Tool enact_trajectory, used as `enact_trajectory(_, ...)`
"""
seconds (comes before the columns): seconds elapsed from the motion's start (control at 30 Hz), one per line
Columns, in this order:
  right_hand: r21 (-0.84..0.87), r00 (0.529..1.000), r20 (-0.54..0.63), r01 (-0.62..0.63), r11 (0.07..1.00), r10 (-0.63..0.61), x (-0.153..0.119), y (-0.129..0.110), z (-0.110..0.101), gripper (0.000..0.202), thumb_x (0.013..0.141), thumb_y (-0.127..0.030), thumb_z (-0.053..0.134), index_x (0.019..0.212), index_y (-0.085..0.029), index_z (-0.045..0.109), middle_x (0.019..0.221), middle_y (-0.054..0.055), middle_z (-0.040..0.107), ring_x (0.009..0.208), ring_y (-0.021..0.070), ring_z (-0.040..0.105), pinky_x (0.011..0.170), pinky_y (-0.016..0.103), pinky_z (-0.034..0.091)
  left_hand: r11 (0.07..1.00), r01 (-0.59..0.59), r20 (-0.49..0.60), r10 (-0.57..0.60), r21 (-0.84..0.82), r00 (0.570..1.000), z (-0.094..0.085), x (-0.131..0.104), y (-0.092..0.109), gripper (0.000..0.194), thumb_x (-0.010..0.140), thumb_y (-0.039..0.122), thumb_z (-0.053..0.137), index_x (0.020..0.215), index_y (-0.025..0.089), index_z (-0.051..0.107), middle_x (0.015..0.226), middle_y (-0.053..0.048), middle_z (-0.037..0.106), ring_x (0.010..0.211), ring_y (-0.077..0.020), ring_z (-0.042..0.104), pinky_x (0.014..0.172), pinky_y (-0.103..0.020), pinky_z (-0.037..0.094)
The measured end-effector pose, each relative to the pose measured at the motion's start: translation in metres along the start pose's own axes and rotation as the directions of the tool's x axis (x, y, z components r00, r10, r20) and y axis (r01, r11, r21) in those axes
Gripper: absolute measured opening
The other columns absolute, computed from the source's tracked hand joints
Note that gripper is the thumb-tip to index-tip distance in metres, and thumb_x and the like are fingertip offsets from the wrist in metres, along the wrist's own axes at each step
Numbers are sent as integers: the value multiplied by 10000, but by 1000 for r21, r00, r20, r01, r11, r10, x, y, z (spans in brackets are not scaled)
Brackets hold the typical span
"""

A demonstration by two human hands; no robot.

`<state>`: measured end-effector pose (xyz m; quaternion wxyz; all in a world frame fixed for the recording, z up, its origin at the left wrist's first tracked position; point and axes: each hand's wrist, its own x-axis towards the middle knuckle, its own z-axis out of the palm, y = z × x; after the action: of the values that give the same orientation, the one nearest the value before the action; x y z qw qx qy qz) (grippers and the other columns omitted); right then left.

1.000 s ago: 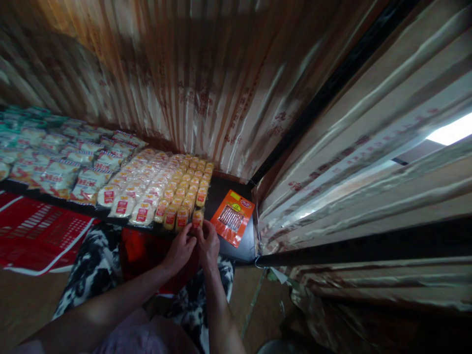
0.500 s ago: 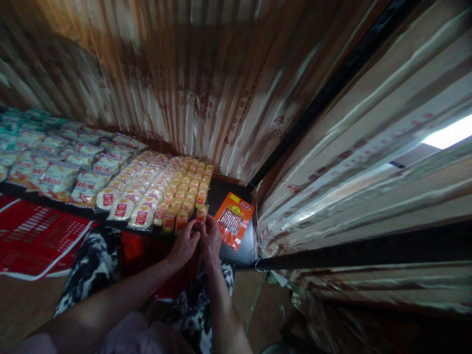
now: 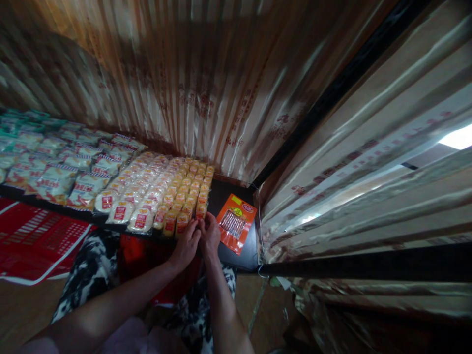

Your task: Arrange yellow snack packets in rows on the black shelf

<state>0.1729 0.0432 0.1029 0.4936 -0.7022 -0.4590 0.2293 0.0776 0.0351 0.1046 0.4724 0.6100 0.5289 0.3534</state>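
Note:
My left hand [image 3: 187, 244] and my right hand [image 3: 210, 237] meet at the front end of the rightmost row of small yellow packets. Between their fingertips is the small yellow packet [image 3: 201, 211] at the front of that row, and the fingers of both hands are closed on its lower edge. More yellow packets [image 3: 183, 222] stand in rows just left of it. Beside them lie rows of round white packets [image 3: 141, 219] with red labels. An orange pack [image 3: 237, 222] of thin sticks lies flat to the right of my right hand.
Larger white snack bags [image 3: 88, 189] and green bags [image 3: 11, 125] cover the left of the black shelf [image 3: 246, 256]. Pleated sheeting [image 3: 206, 98] hangs behind, with a slanting black post [image 3: 287, 156] at the right. A red bag [image 3: 40, 241] lies lower left.
Both hands have moved very slightly with the yellow packet, which now sits closer against its row. The view has shifted a little, so the orange pack appears lower and further right.

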Motion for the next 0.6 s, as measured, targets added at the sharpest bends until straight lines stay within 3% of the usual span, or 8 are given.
enact_trajectory(0.3, -2, 1000, 19, 1, 1000, -1, 7, 5, 2, 297, 822, -316, 489, 1072, -205, 605, 968, 55, 676, 881, 196, 628, 767, 318, 496, 998, -31, 24, 32, -49, 999, 4, 1, -4, 433, 895, 298, 397, 1299, 164, 475, 1464, -116, 372, 1367, -194, 309, 1153, -417, 215)
enact_trajectory(0.6, 12, 1000, 12, 20, 1000, -20, 13, 5, 4, 301, 826, -304, 478, 1082, -204, 602, 969, 55, 672, 888, 190, 624, 767, 312, 497, 997, -61, -29, 60, -57, 998, 10, 8, -5, 408, 884, 296, 400, 1257, 170, 506, 1414, -110, 448, 1335, -200, 371, 1138, -409, 263)
